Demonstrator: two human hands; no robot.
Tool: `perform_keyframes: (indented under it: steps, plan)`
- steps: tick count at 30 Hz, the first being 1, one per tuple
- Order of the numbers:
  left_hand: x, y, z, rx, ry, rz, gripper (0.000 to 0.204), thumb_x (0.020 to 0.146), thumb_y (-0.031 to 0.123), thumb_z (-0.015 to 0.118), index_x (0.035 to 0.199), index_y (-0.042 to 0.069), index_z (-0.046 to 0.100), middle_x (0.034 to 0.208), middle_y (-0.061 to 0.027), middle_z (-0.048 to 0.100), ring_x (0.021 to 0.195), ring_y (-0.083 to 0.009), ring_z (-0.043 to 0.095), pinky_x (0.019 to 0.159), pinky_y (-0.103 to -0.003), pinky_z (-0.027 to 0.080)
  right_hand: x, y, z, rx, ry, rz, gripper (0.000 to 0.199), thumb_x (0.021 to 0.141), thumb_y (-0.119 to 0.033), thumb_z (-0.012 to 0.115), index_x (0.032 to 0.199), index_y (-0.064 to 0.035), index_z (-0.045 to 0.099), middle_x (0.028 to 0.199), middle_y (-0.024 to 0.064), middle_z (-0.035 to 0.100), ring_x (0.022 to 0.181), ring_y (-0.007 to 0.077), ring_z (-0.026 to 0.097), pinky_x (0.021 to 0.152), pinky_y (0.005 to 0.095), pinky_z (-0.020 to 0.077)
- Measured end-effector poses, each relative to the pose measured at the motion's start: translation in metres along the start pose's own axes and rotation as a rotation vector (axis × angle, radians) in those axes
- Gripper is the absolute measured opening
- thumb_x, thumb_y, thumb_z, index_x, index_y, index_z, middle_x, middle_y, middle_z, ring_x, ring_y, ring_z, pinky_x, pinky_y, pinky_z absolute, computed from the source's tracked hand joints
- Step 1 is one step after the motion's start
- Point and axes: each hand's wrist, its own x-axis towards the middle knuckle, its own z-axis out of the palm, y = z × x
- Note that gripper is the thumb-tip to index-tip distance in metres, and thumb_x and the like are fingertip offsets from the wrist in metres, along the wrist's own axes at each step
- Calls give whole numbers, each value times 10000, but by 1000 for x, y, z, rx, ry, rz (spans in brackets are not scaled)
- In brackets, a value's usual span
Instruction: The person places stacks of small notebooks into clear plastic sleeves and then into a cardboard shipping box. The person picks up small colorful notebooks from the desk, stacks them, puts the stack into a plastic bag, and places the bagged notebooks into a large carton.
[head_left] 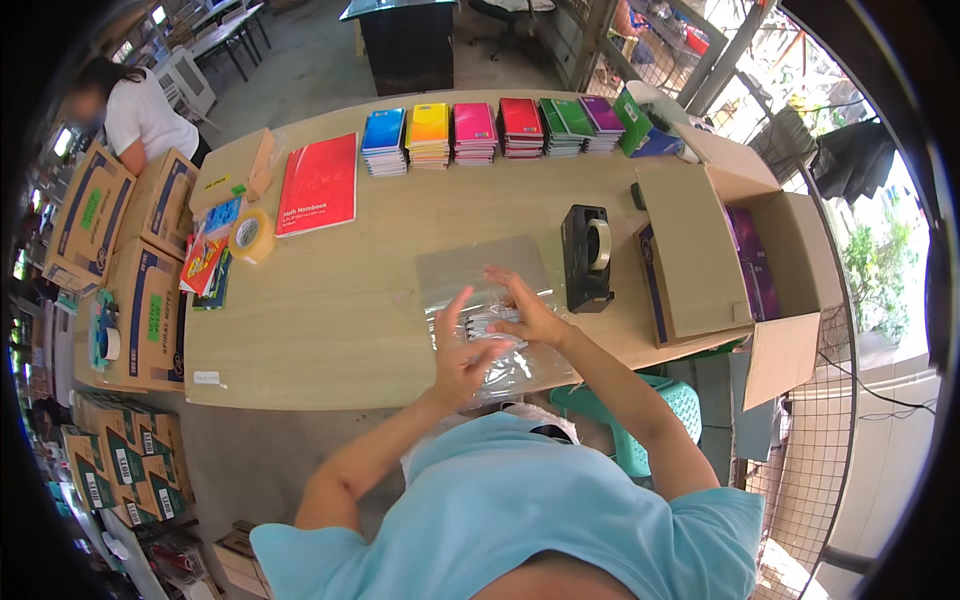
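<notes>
A clear plastic bag point(478, 270) lies on the wooden table point(330, 320) near its front edge, with a small bundle of pens point(490, 325) inside it. My left hand point(458, 350) presses on the bag's near left part, fingers spread. My right hand point(525, 308) rests on the bag over the pens, fingers curled around them through the plastic. A black tape dispenser point(586, 255) stands just right of the bag.
Stacks of coloured notebooks point(490, 130) line the table's far edge. A red notebook point(318, 185), a tape roll point(250, 235) and small packs point(207, 255) lie at the left. An open cardboard box point(735, 265) sits at the right. Cartons point(130, 270) and a person in white point(140, 115) are far left.
</notes>
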Motion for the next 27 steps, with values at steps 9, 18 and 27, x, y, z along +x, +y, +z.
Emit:
perform_keyframes:
  steps: [9,18,27]
  plan:
    - [12,-1,-24,84,-127,3,240,795,359,792,893,143,757,1485,-190,340,1361,-403,347,1141,-548,245,0,-2,-3,47,-50,76,809,822,-212,790,1471,-167,309,1539,111,301,1329,363,436,1026,480,480]
    - [7,-10,29,-299,117,-298,192,788,124,780,833,51,608,1250,-170,525,1137,-314,572,937,-392,474,-50,4,21,542,205,-8,1127,760,23,762,1582,-159,13,1394,212,406,1249,281,478,1069,383,387]
    - [23,-14,33,-902,204,-761,838,713,-82,774,1356,79,262,1090,-125,585,963,-204,613,807,-322,543,-19,21,25,599,459,373,888,779,-23,741,1513,-1,241,1161,127,563,1070,216,579,949,328,455]
